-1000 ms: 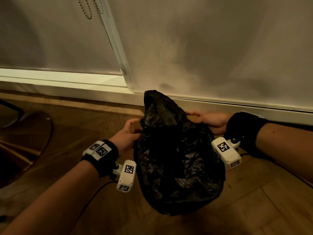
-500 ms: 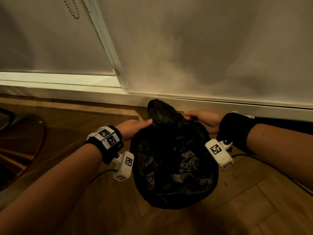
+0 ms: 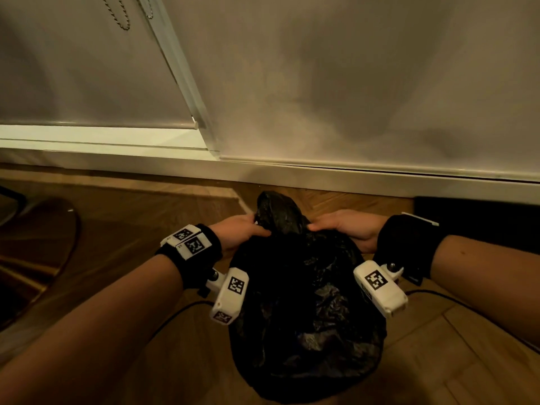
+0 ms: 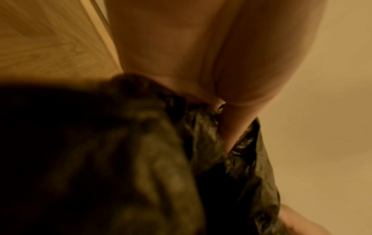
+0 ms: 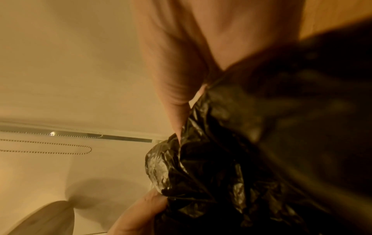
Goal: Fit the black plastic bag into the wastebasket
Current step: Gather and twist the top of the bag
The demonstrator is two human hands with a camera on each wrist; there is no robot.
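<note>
Both hands work the far side of the black plastic bag [image 3: 306, 302] in the head view: the left hand [image 3: 238, 230] lies with fingers reaching along the film toward the bunched peak of plastic, and the right hand [image 3: 347, 229] mirrors it from the other side, fingertips nearly meeting at that peak. Whether they pinch the film or only press it cannot be told from here. The bag covers a rounded form standing on the wooden floor [image 3: 131, 238] close to the skirting board [image 3: 321, 173]; judging by the task, that form is the wastebasket, though none of its own surface shows. Holding both sides at once likely keeps the opening spread evenly, so the film does not slip off one side while the other is drawn down. From the left wrist, the left hand [image 4: 201, 63] shows a finger [image 4: 233, 125] dug into a crumpled fold of the bag [image 4: 221, 159], which reads as a pinch on the film. From the right wrist, the right hand [image 5: 181, 55] has a fingertip [image 5: 179, 114] pushed into the glossy bunched plastic [image 5: 221, 159], with fingers of the other hand below it touching the same bunch.
</note>
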